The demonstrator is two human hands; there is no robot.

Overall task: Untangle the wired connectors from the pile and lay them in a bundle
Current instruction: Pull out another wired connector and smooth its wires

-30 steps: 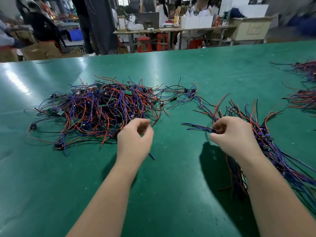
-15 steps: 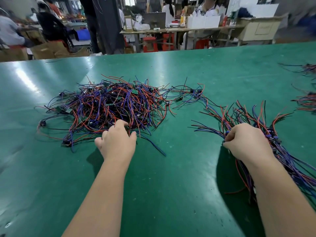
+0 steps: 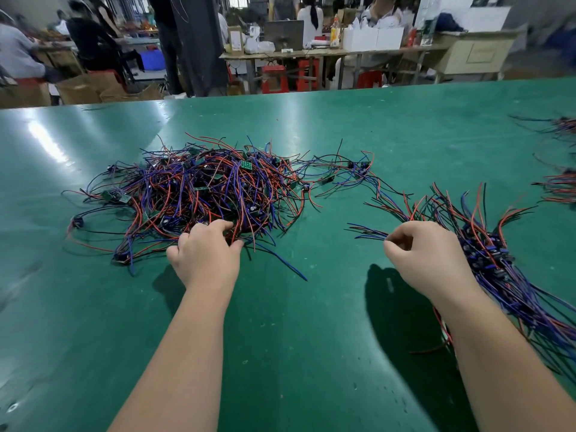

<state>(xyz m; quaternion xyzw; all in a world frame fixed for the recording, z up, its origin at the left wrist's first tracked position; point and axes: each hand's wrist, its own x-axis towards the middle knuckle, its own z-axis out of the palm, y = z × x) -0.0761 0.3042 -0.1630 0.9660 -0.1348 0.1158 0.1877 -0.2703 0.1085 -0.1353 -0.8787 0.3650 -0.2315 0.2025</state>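
A tangled pile of red, blue and black wired connectors with small green boards lies on the green table, left of centre. My left hand sits at the pile's near edge, its fingers curled into the wires there. To the right, a bundle of straightened connectors runs toward the near right edge. My right hand hovers by the bundle's left side, fingers curled, pinching the end of a few blue wires.
More wire bundles lie at the table's far right edge. A loose blue wire trails from the pile toward me. Beyond the table stand workbenches, red stools, cardboard boxes and several people.
My left hand has reached forward from the table's middle into the pile's near edge. My right hand has stayed by the bundle with the blue wires.
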